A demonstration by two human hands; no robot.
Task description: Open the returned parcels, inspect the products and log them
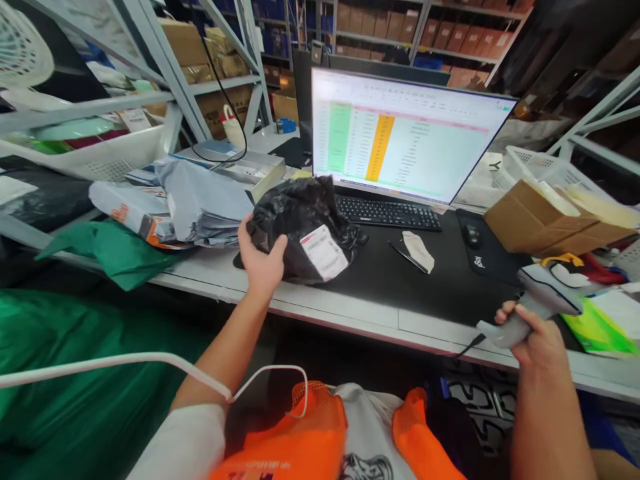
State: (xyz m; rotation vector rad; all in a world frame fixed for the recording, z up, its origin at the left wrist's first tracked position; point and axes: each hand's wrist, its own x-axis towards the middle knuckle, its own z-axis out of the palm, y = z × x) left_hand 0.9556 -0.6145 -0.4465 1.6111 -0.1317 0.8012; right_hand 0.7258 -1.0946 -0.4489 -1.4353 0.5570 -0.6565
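A black plastic parcel (280, 210) with a white shipping label (324, 252) lies on the dark desk mat. My left hand (263, 260) grips its left end, thumb on the near side; the fingertips behind it are partly hidden. On the right, my right hand (537, 337) is wrapped round the handle of a grey barcode scanner (545, 293), held above the desk's front edge. The scanner's head points to the right, and its cable hangs from the base of the handle.
Behind the parcel stand a monitor (405, 133) showing a spreadsheet and a black keyboard (387, 212). Grey mailing bags (200, 200) lie left. A pen (407, 257), a mouse (471, 235) and a cardboard box (535, 217) sit right. A white cable (150, 359) crosses my left arm.
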